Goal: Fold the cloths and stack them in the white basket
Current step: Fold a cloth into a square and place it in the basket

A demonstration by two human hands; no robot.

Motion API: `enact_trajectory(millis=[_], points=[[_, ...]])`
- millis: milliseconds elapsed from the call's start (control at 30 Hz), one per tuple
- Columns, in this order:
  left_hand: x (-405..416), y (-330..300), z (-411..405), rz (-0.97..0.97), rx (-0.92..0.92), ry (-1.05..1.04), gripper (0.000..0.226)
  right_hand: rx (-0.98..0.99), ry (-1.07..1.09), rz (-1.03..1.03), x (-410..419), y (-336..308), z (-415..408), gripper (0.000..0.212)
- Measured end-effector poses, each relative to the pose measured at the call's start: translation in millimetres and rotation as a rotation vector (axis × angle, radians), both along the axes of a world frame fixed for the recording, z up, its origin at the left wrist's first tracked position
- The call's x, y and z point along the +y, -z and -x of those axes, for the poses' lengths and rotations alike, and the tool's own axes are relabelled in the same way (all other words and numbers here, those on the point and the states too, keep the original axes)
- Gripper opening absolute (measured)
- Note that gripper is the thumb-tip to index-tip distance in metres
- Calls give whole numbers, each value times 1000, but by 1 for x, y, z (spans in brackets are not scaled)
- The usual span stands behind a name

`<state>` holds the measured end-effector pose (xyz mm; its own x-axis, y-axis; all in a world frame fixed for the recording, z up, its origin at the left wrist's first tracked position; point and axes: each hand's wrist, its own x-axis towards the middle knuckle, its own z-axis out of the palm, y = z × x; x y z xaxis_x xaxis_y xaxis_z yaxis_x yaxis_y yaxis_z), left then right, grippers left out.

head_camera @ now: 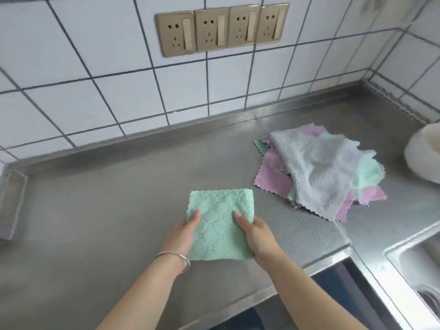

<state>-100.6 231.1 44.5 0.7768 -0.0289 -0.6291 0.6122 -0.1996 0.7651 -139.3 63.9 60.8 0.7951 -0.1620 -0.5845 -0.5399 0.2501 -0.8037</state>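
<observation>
A folded green quilted cloth is held just above the steel counter in front of me. My left hand pinches its left edge, thumb on top. Gripping the right edge is my right hand, also thumb on top. To the right lies a loose pile of cloths, grey on top with pink and green ones beneath. At the far right edge, part of the white basket shows; its inside is hidden.
The steel counter runs along a white tiled wall with a row of sockets. A sink sits at the lower right. The counter's front edge drops off near my right forearm.
</observation>
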Motion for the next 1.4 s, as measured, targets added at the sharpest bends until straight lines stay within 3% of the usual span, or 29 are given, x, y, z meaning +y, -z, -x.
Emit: enact_trajectory(millis=[67,133,400,633,800,1033,1400], points=[[-15,-8,-3,-237,-259,216,45,-48,101,163,-3,-8,18,15],[-31,-14,0,-321,-470,375,52,-64,230,279,-4,-11,38,15],[-96,-23,71,-206,-718,834,45,-44,765,420,-10,-11,163,17],[-156,-31,195,-19,-757,1207,39,-32,1196,411,-13,-12,308,14],[-193,-37,335,127,-771,1538,37,-19,1539,400,1,-15,449,13],[-205,-44,539,283,-759,1804,39,66,1834,429,27,-23,639,12],[-219,-55,789,464,-636,2163,26,272,2206,477,60,-30,853,27]])
